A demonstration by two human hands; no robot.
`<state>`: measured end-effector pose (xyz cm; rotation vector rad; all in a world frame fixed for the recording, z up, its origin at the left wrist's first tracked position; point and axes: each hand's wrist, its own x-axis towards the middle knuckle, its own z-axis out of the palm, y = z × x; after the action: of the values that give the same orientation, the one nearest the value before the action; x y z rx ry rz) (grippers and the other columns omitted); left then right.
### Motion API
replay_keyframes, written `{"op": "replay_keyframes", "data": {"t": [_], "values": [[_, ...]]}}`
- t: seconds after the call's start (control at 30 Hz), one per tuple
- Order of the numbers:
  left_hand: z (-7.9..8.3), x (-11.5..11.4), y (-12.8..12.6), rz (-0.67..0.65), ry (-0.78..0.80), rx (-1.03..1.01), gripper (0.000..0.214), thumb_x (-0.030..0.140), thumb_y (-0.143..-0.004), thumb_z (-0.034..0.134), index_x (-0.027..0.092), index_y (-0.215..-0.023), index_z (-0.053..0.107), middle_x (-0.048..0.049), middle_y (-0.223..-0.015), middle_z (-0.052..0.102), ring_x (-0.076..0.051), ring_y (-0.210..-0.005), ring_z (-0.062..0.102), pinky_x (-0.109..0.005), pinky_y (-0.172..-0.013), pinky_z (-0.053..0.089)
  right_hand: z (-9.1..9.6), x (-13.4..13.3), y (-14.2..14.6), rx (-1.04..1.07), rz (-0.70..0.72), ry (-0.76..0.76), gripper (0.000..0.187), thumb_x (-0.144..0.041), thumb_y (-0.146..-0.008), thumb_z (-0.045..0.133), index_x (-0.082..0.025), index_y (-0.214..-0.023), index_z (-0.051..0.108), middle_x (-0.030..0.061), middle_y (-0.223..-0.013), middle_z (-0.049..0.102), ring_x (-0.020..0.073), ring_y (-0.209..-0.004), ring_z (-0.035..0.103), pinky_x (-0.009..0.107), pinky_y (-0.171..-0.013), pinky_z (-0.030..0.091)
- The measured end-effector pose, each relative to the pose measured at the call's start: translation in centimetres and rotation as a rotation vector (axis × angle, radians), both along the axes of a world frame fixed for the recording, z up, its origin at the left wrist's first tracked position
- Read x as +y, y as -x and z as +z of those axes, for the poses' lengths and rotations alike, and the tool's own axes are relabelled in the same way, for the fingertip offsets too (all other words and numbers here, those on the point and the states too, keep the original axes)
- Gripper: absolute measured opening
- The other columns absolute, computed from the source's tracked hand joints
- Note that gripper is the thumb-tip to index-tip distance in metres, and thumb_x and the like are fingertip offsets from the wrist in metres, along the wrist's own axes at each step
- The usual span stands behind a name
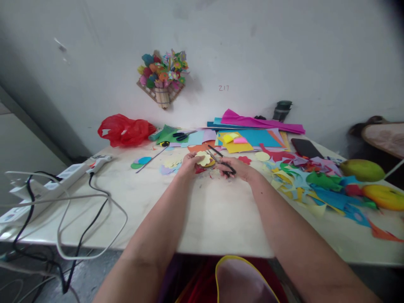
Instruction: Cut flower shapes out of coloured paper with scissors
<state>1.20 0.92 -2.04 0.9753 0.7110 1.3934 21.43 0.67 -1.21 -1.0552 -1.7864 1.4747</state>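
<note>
My left hand (189, 163) pinches a pale yellow flower-shaped paper piece (203, 159) over the middle of the white table (208, 210). My right hand (237, 168) grips black-handled scissors (221, 159), whose blades are spread and point toward the yellow paper. Small paper scraps lie on the table right under both hands.
Coloured paper sheets (249, 136) and a second pair of scissors (183, 135) lie at the back. Cut paper scraps (315, 185), a phone (305, 148) and two mangoes (362, 169) sit right. A red plastic bag (124, 129), power strip (59, 179) and cables (82, 219) lie left.
</note>
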Motion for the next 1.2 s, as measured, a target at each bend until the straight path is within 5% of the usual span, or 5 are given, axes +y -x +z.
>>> {"op": "replay_keyframes", "data": {"t": [0.57,1.2], "values": [[0.1,-0.3,-0.1,0.004,0.044,-0.011,0.025,0.015,-0.051,0.081,0.01,-0.071,0.067,-0.0088,-0.071,0.072,-0.02,-0.067,0.069,-0.036,-0.075,0.056,0.7,-1.0,0.4,-0.085,-0.075,-0.073,0.029,-0.039,-0.07,0.076,-0.016,-0.074,0.058,-0.0018,-0.054,0.056,0.0068,-0.041,0.047,0.018,-0.033,0.023],[-0.1,-0.1,-0.1,-0.005,0.03,-0.013,0.025,0.015,-0.052,0.082,0.01,-0.071,0.065,-0.0081,-0.07,0.071,-0.02,-0.066,0.069,-0.035,-0.073,0.057,0.7,-1.0,0.6,0.009,-0.077,-0.045,0.025,-0.034,-0.066,0.078,-0.016,-0.073,0.062,-0.0042,-0.051,0.051,0.0068,-0.043,0.043,0.019,-0.037,0.033]]}}
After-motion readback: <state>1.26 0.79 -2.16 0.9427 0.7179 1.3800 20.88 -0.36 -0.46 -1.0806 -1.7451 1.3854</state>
